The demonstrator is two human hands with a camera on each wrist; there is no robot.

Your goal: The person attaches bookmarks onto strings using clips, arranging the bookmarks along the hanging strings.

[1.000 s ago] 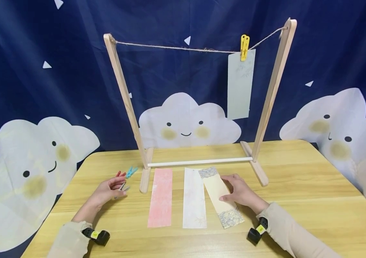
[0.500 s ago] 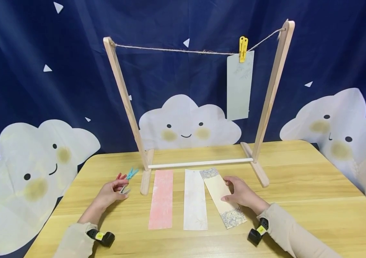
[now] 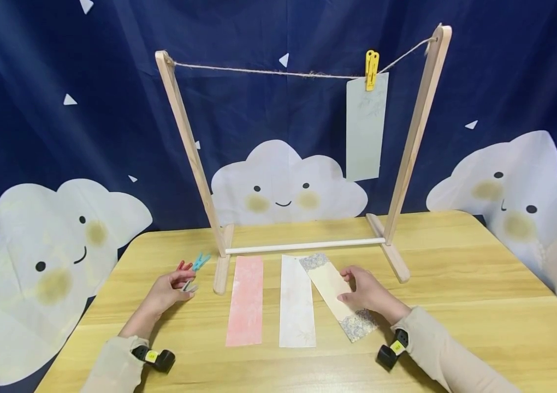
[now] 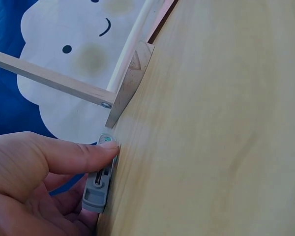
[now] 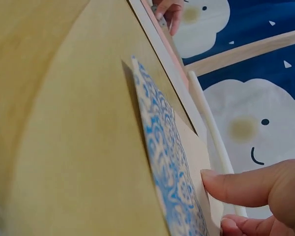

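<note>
My left hand (image 3: 166,293) is at the left of the table, thumb and fingers pinching a grey clothespin (image 4: 95,191). Just beyond its fingertips lie a red clothespin (image 3: 183,266) and a light blue clothespin (image 3: 201,261). On the right, my right hand (image 3: 369,290) pinches the long edge of a cream paper strip (image 3: 331,289) with blue floral ends. In the right wrist view the strip's blue-patterned end (image 5: 164,157) tilts up off the table, casting a shadow. A white paper strip (image 3: 297,303) lies beside it, its top corner overlapped, and a pink paper strip (image 3: 246,301) lies further left.
Behind the strips stands a wooden frame (image 3: 418,136) with a white crossbar (image 3: 303,246) low down. A twine line (image 3: 259,71) spans its posts. A yellow clothespin (image 3: 371,71) holds a pale grey-green strip (image 3: 366,131) on it. A dark blue curtain with clouds hangs behind.
The cream strip has turned slightly, its near end swinging right and away from me, with the right hand on it. My left hand has shifted a little right with the grey clothespin.
</note>
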